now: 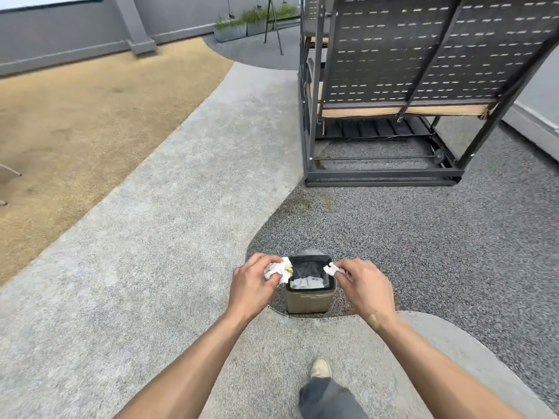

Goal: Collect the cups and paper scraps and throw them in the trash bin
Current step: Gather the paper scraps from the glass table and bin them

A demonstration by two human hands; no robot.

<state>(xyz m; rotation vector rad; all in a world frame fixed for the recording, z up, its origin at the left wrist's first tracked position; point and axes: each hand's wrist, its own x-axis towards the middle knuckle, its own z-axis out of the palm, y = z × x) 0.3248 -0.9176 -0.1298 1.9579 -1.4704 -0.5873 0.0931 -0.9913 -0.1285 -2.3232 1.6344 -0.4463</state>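
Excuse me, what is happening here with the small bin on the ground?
A person stands over a small trash bin on the ground and holds both hands above its open top. The left hand grips a crumpled white paper scrap, and the right hand pinches a smaller paper scrap. Neither is dropped yet. Some white rubbish already lies inside the bin.
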